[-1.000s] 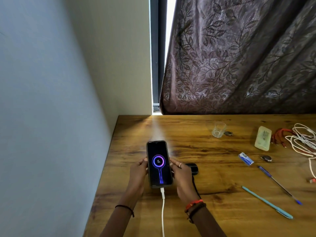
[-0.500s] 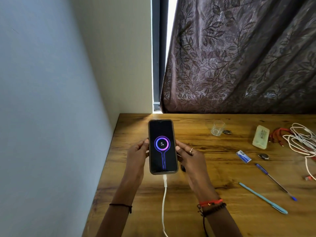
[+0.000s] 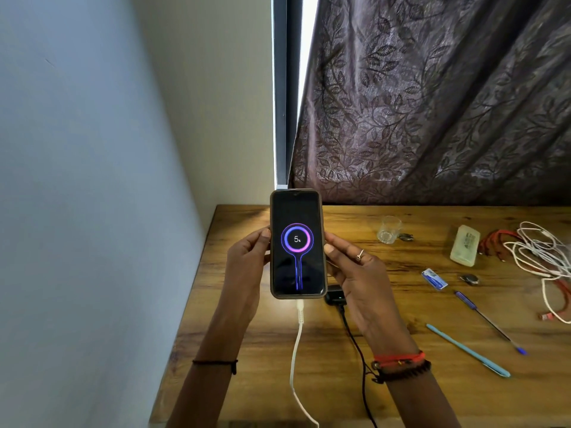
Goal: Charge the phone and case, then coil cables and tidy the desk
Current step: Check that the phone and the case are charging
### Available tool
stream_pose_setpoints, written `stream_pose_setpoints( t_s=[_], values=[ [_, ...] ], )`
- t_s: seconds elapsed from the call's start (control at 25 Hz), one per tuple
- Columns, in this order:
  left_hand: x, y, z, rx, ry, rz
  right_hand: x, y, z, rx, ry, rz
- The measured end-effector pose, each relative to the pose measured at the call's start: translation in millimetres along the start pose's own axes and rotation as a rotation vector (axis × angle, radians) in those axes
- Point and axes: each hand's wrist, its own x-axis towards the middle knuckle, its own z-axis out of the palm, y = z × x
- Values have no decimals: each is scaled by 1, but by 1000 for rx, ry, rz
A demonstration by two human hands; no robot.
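**Tom:** Where is the phone?

**Mia:** The phone (image 3: pixel 297 242) is up in the air, over the back left part of the table (image 3: pixel 340 390). It stands up tall with its screen facing us. The screen shows a glowing ring and "5%".

**Tom:** Who holds it?

**Mia:** Both hands do. The left hand (image 3: pixel 247 264) grips the left edge. Its fingers (image 3: pixel 263 239) curl round the side, with the thumb at the front. The right hand (image 3: pixel 361 273) grips the right edge the same way, and it has a ring on one finger.

**Tom:** Is it plugged in?

**Mia:** Yes. A white cable (image 3: pixel 295 359) sticks into the bottom of the phone. It hangs down to the near edge of the table.

**Tom:** And the case?

**Mia:** The little black case (image 3: pixel 335 295) lies on the table. It is just below the phone's bottom right corner, partly hidden by the right hand. A black cable (image 3: pixel 360 359) starts at the case and runs to the near edge.

**Tom:** What else is there?

**Mia:** A glass (image 3: pixel 388 229) sits near the back. To its right are a clear box (image 3: pixel 464 245) and a cable pile (image 3: pixel 537 251), white and red, all tangled. A dark pen (image 3: pixel 488 321) and a blue pen (image 3: pixel 468 350) lie nearer to us. A dark curtain (image 3: pixel 432 103) with leaves on it hangs behind the table.
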Motion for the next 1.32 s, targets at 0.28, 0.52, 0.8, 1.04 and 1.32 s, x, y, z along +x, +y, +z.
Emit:
stream_pose_setpoints(
  t_s=[0.28, 0.52, 0.8, 1.04, 1.32],
  values=[
    [-4, 2, 5, 34, 10, 25, -2, -3, -4, 7, -9, -14],
    [-7, -7, 6, 60, 25, 18, -5, 4, -9, -5, 5, -9],
    [-12, -20, 7, 40, 57, 4, -6, 13, -16, -69, 21, 8],
    [-15, -41, 1, 71, 62, 8, 0, 37, -21, -118, 48, 59],
    [-17, -88, -10, 161, 84, -84, 8, 85, -34, -254, 95, 158]
  ],
)
